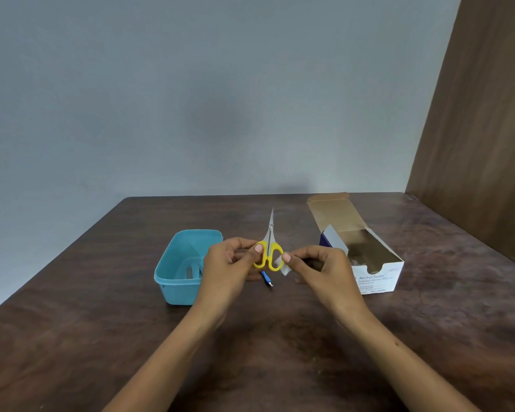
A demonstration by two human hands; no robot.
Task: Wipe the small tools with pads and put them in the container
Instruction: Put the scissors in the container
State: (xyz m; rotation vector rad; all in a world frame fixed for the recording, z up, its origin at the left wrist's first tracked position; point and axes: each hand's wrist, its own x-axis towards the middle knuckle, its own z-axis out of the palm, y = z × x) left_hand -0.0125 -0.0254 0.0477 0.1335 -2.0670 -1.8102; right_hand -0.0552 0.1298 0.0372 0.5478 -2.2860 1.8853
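Over the mottled brown tabletop (280, 352) I see my left hand (229, 263) pinching yellow-handled scissors (268, 251), steel blades closed, pointing away. My right hand (324, 269) pinches a white pad (283, 264) against their handle. Left of the scissors sits a smooth turquoise plastic container (176, 263); right, an open cardboard swab box (366, 251). Behind, a plain grey wall (191, 99).

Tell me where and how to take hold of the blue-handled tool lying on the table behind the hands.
Grip the blue-handled tool by its blue handle, the thicker end lying farther from the person, not the thin metal tip pointing toward them. It lies flat on the table, so probably pinch it from above across the handle's sides. The left hand partly hides the handle's far end.
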